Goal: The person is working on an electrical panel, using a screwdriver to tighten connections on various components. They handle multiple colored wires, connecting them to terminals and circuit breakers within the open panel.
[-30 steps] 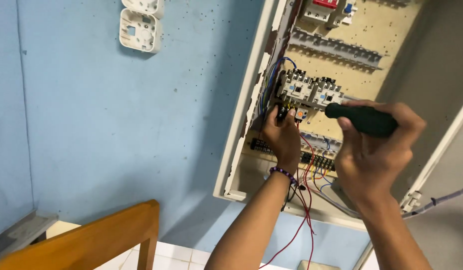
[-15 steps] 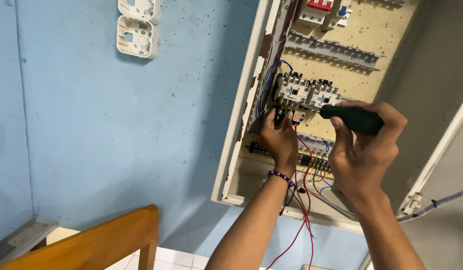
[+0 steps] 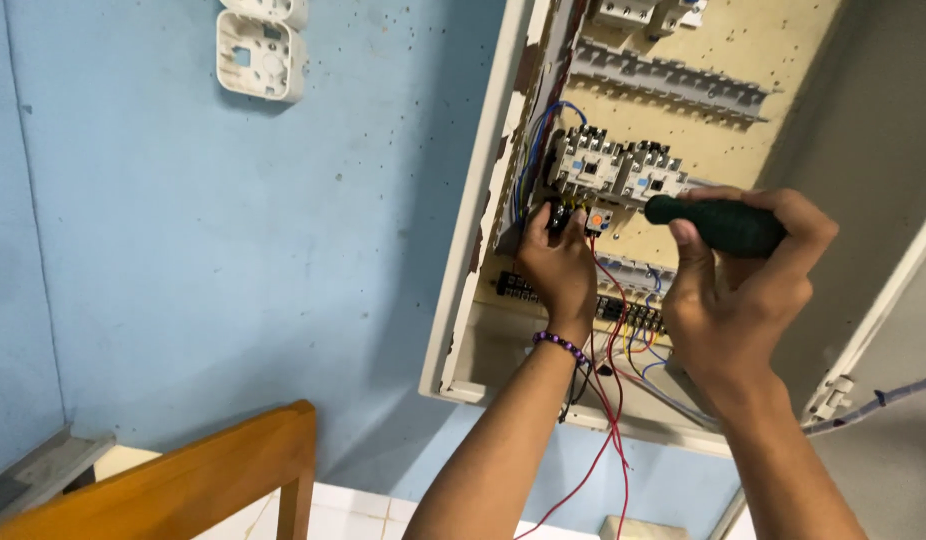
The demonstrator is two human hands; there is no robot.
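So the whole thing happens inside an open cream-coloured electrical cabinet [image 3: 463, 300] mounted on a blue wall [image 3: 233, 250]. Up on the left of that wall there's a white plastic socket base [image 3: 261, 55] with its cover off, and down in the near left corner the top of a wooden chair [image 3: 193, 480] pokes in. Inside the cabinet, a grey slotted rail [image 3: 668, 85] runs across the far part of the backboard, and under it sit two white-and-grey switch blocks [image 3: 618, 170] side by side, each with a small blue dot on its face. Below them is a dark terminal strip [image 3: 623, 310], partly hidden by the wrists. Red wires [image 3: 608, 400] hang down out of the box between the two forearms, and a bundle of blue and red wires [image 3: 528, 160] runs up the left inside edge.

The left hand [image 3: 558, 270], with a purple bead bracelet [image 3: 560, 345] on the wrist, is pinching something dark right under the left switch block; the fingertips cover it, so I can't tell exactly what it is. The right hand [image 3: 743, 300] is wrapped tight around the dark green handle of a screwdriver [image 3: 718, 225], which lies sideways, pointing left toward a small orange-and-white part [image 3: 597, 220] just beside the left fingertips. The tip itself is too small to make out.
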